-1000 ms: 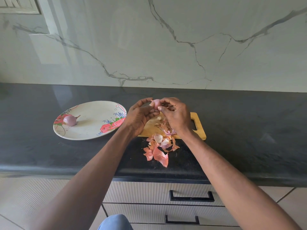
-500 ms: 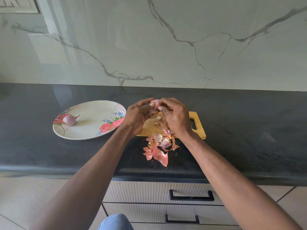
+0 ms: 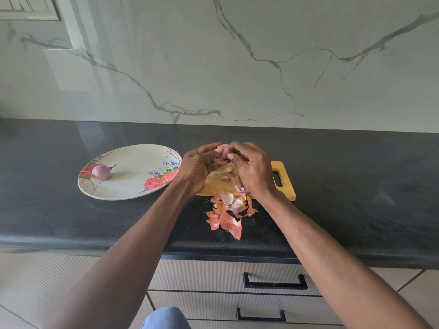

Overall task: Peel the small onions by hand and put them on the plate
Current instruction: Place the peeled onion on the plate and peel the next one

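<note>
A small pink onion is held above the wooden cutting board, mostly covered by fingers. My left hand grips it from the left and my right hand pinches it from the right with thumb and fingertips. One peeled purple onion lies on the left side of the floral plate. The plate sits on the counter to the left of the board.
A heap of pink and orange onion skins spreads from the board's front edge onto the black counter. A marble wall rises behind. Drawers with black handles are below the counter edge.
Both hands stay in place on the onion; only the fingertips have shifted slightly around it. The plate, peels and board are unchanged.
</note>
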